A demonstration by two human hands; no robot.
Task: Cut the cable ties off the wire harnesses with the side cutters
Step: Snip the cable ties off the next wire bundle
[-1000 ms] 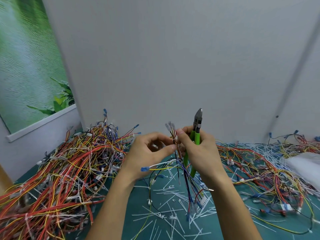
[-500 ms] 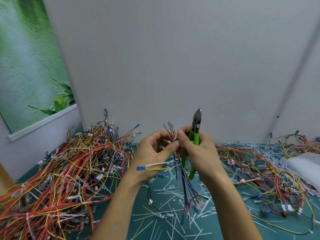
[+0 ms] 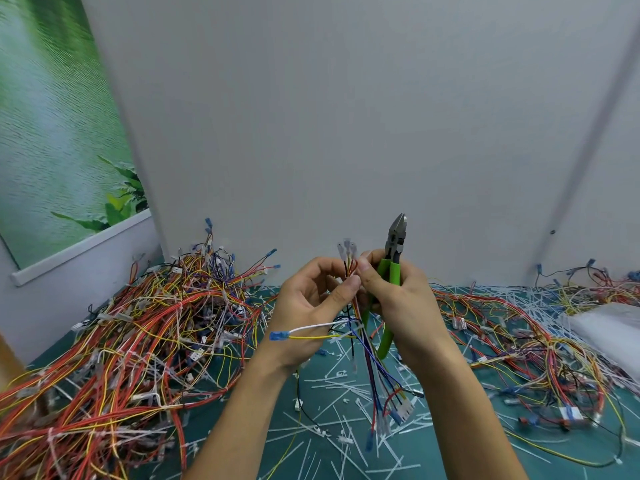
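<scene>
Head view, and both your hands are up in front of the grey wall, working one harness between them. Your left hand pinches the bundle just below its clear-sleeved terminals, thumb pressed against curled fingers. Your right hand does double duty: its thumb pinches the same wires from the other side, while the other fingers curl round the green handles of the side cutters. The cutters point straight up with the blades together, clear of the wires and touching no tie. The rest of the harness hangs down over the green mat, and a white-and-yellow branch with a blue terminal sticks out across your left wrist. This looks like the finding step: you're sorting the strands to see what binds them. A pale tie seems to sit where that branch leaves the bundle, though it's too small to be sure. Next you'll need to let go with your right thumb, tip the cutter nose down to the tie and slip one blade under the strap only, not a wire. A tall pile of harnesses waits to your left, looser ones lie to your right, and cut ties litter the mat below.
</scene>
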